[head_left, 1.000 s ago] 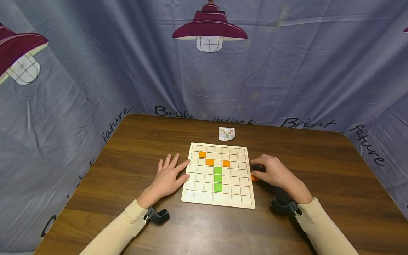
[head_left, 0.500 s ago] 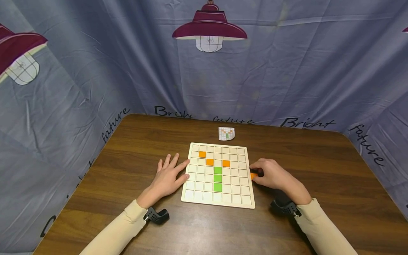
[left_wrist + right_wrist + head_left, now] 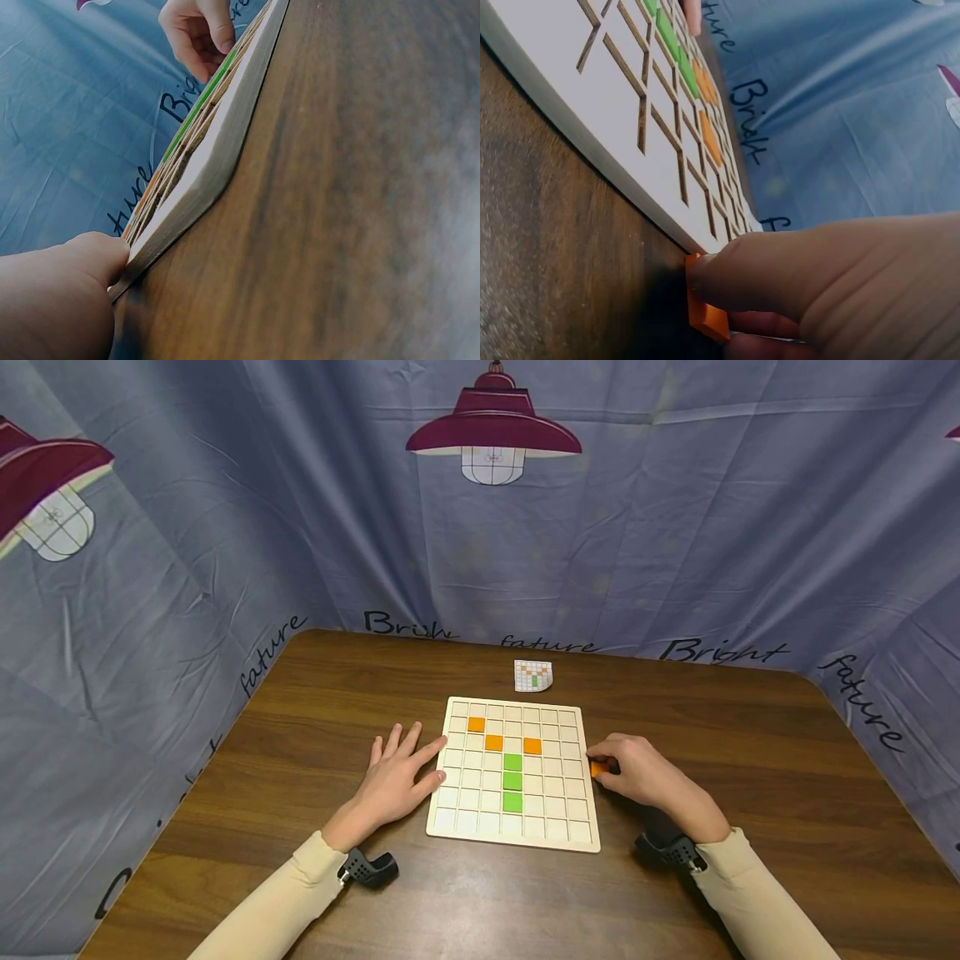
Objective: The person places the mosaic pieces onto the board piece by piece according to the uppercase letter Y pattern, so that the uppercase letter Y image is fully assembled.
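A pale wooden grid board (image 3: 480, 820) lies on the table. My left hand (image 3: 387, 787) rests flat with fingers spread, its index finger and thumb at the board's left edge. At the opposite edge, my right hand (image 3: 643, 770) pinches a small orange square tile (image 3: 706, 307); the thumb shows on its near side, while the other fingers are partly hidden behind. Three green tiles (image 3: 513, 781) form a column in the board's cells. Above them sit an orange tile (image 3: 532, 746) to the right and two more in a diagonal to the left, the outermost orange tile (image 3: 476, 725) being highest.
Behind the board, a small paper card (image 3: 533, 676) with a printed grid of orange and green squares lies on the brown wooden table (image 3: 360, 668). A blue-grey curtain (image 3: 615, 527) printed with lamps and lettering hangs round the table's far sides.
The right hand has lowered slightly toward the board's right edge and closed its fingers and thumb on the orange tile there. The left hand and the tiles on the board keep their places.
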Motion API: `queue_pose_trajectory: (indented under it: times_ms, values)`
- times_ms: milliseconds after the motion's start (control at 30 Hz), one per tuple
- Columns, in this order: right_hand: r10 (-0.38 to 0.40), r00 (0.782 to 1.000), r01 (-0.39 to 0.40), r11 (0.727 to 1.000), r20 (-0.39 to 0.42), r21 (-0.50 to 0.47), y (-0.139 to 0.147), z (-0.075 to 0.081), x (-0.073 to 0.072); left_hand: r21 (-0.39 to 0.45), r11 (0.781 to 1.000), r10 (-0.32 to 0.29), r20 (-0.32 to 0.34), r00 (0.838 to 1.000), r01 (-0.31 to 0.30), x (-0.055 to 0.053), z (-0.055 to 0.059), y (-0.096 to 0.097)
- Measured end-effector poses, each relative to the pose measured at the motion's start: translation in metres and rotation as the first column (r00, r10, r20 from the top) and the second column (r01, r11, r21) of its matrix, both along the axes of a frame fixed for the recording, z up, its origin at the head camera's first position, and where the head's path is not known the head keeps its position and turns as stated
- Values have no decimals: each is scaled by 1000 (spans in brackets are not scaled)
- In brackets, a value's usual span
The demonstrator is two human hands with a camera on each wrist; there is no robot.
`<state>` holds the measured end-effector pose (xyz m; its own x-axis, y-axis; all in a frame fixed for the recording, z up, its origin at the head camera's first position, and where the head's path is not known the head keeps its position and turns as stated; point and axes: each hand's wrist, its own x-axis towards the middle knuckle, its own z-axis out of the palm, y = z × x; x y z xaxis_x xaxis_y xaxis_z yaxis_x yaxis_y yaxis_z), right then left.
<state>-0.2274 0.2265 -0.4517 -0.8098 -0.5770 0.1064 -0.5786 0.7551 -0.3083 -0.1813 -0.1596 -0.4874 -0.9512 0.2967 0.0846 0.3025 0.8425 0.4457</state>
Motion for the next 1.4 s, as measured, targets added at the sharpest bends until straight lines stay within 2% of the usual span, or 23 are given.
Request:
queue_pose_trajectory:
  times_ms: [200, 467, 1400]
  values:
    - [-10, 1000, 10, 1000, -27, 5, 1, -3, -1, -5, 1000, -1, 0, 1000, 1, 0, 0, 0]
    - [-22, 1000, 22, 999, -15, 35, 2, -3, -1, -9, 1000, 2, 4, 1000, -2, -1, -1, 0]
    - [-35, 999, 36, 999, -19, 34, 1, -4, -1, -6, 1000, -1, 8, 1000, 1, -1, 0, 0]
